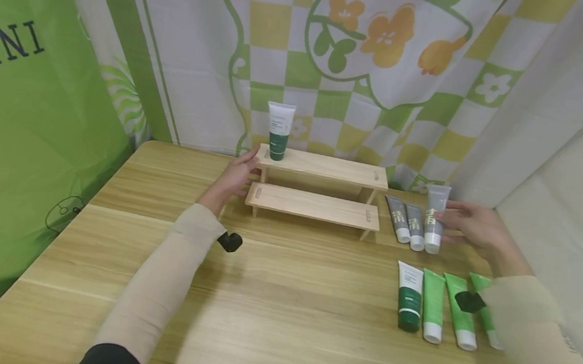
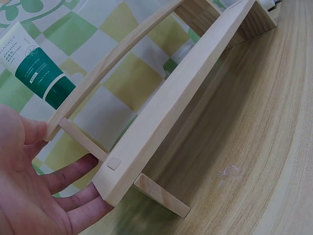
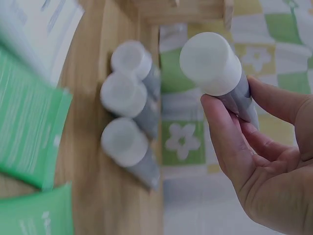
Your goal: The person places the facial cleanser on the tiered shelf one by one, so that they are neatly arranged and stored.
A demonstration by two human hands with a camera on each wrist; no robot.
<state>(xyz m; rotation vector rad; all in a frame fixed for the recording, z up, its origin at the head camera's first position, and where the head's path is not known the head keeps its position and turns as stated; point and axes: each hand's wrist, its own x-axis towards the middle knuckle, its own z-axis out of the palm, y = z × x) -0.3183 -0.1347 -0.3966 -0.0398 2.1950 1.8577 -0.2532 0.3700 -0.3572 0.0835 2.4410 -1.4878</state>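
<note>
A two-step wooden display stand (image 1: 315,204) stands on the table. My left hand (image 1: 236,176) is at its left end, thumb against the upper board's end and the other fingers reaching beside the lower board (image 2: 161,107). On the upper board's left end stands a white-and-green squeeze tube (image 1: 279,132), cap down. My right hand (image 1: 475,227) pinches a grey squeeze tube (image 1: 435,218) between thumb and fingers; its white cap (image 3: 210,63) is toward the camera in the right wrist view. Beside it are more grey tubes (image 1: 397,217), with three white caps (image 3: 124,142) visible in that view.
In front of the grey tubes lie another white-and-green tube (image 1: 409,296) and several light-green tubes (image 1: 433,304), partly covered by the right sleeve. A patterned curtain (image 1: 342,82) hangs behind the wooden table (image 1: 270,301); a green cloth (image 1: 26,124) hangs at left.
</note>
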